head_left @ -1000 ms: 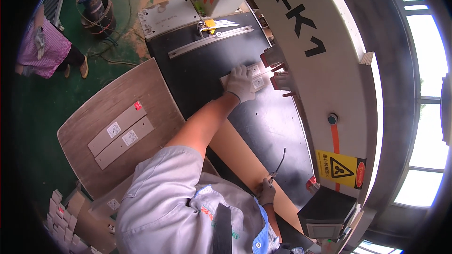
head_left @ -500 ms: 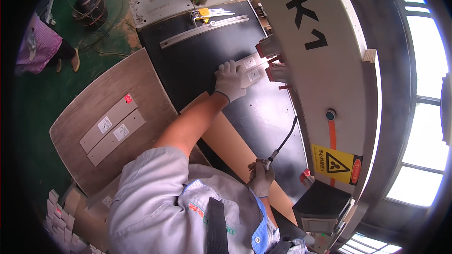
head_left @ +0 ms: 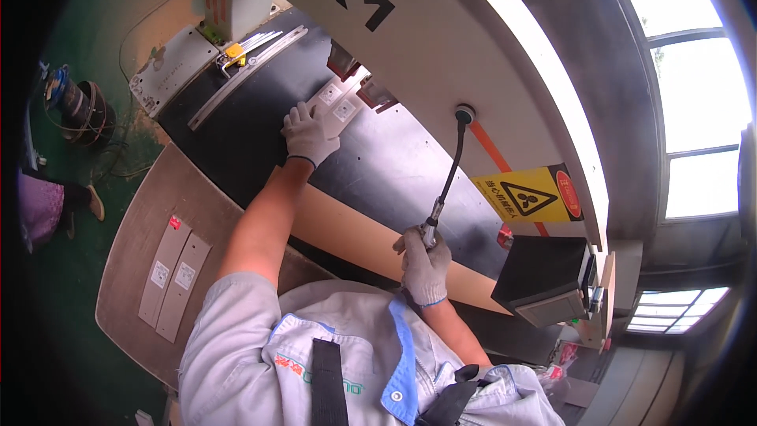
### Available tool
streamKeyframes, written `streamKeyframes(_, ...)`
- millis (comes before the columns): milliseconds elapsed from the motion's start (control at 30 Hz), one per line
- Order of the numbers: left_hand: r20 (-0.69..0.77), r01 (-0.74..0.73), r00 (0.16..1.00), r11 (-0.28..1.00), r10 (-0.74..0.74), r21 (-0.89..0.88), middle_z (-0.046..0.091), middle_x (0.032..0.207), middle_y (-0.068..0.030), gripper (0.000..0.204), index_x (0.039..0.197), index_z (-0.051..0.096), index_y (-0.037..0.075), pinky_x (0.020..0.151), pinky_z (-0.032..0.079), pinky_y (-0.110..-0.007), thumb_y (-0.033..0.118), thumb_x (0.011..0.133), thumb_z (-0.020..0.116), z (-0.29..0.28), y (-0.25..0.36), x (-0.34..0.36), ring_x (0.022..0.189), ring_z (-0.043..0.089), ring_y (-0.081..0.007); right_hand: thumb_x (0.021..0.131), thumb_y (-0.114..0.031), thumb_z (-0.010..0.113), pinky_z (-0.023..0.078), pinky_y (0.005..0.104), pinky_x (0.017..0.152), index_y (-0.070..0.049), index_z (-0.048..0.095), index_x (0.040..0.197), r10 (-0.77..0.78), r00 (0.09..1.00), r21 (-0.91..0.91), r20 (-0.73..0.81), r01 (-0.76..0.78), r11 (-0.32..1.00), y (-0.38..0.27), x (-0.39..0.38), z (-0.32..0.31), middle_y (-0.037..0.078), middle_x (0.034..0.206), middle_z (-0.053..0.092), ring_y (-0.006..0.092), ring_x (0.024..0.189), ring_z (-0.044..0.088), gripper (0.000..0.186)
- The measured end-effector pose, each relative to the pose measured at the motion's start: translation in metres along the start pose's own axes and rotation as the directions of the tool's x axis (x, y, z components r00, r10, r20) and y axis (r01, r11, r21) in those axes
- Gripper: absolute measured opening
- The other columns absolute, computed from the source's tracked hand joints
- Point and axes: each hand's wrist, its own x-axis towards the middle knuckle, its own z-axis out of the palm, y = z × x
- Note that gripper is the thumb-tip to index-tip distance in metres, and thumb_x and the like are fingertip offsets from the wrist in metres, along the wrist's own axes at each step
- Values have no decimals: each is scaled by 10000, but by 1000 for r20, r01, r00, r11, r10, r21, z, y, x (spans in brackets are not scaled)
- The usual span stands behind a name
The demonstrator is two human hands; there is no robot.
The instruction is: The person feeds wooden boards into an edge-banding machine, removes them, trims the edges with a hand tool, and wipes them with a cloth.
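Observation:
My left hand (head_left: 307, 136), in a pale knit glove, reaches over the black machine table. Its fingers are stretched out at the near end of two pale grey strips (head_left: 325, 110) bearing white square labels. The strips' far ends lie by the dark clamp-like blocks (head_left: 377, 95) under the machine beam. My gloved right hand (head_left: 426, 267) is closed around the silver end of a thin black flexible tube (head_left: 453, 170). That tube bends up toward a round black fitting (head_left: 465, 114) on the beam; whether they touch, I cannot tell.
A long tan board (head_left: 347, 229) runs along the table's near edge. At left, two labelled strips (head_left: 175, 280) lie on a brown panel (head_left: 130, 268). Ahead are a metal rail (head_left: 240, 83) and a yellow tool (head_left: 234, 52). A black box (head_left: 540, 268) juts out at right. Another person (head_left: 43, 205) stands far left.
My view has turned to the right, so the scene sits further left. My right hand has raised the tube toward the round fitting. My left hand stays by the strips.

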Motion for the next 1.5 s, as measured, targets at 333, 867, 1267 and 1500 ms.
streamKeyframes(333, 195, -1, 981, 993, -22, 116, 576, 1329, -163, 864, 1434, 640, 79, 1089, 458, -490, 561, 750, 854, -6, 6, -4, 1284, 552, -351, 1088, -282, 673, 406, 259, 430, -47, 663, 1130, 184, 963, 246, 196, -230, 942, -20, -31, -1, 59, 810, 724, 80, 501, 519, 239)
streamKeyframes(867, -123, -211, 977, 832, 172, -513, 756, 1051, -127, 397, 1152, 796, 57, 913, 575, -464, 388, 932, 789, -33, 26, 1, 980, 726, -289, 1056, -310, 697, 526, 351, 742, -4, 688, 1004, 25, 984, -2, 174, -25, 1000, 58, -39, -53, 51, 819, 678, 154, 776, 656, 311)
streamKeyframes(1267, -505, -495, 850, 550, 147, -673, 799, 948, -166, 176, 1054, 793, -5, 809, 598, -402, 145, 967, 826, -213, 167, -6, 845, 765, -294, 1033, -264, 716, 549, 354, 720, 27, 676, 999, 38, 978, 121, 204, -64, 991, 148, -34, -73, 86, 795, 707, 174, 752, 695, 296)
streamKeyframes(1500, -247, -200, 969, 669, 27, -715, 774, 943, -169, 280, 1062, 770, -4, 837, 602, -417, 268, 999, 785, -206, 168, -87, 871, 760, -296, 1026, -281, 729, 601, 360, 718, 67, 693, 1101, -63, 906, 3, 419, 68, 998, 186, -23, -88, 119, 837, 745, 197, 756, 763, 357)
